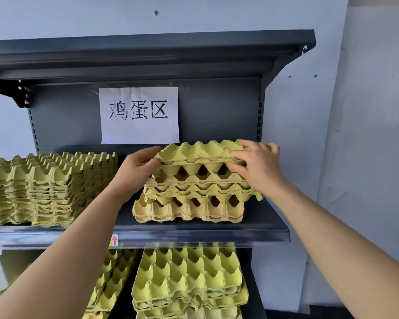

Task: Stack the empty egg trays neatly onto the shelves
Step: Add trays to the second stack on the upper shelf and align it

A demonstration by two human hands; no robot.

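Observation:
A loose, uneven pile of yellow-green egg trays (194, 199) stands on the right half of the dark middle shelf (270, 229). The top tray (198, 150) sits tilted on the pile. My left hand (134, 171) grips its left edge, thumb on top. Over on the right edge, my right hand (260, 166) holds the same tray with fingers spread across the top. A tall, tidy stack of trays (44, 187) fills the left half of the same shelf.
A white paper sign (139, 115) with black characters is taped to the shelf's back panel. The upper shelf (148, 51) overhangs the pile. On the lower shelf lie two more tray stacks (189, 279), (111, 279). A pale wall stands to the right.

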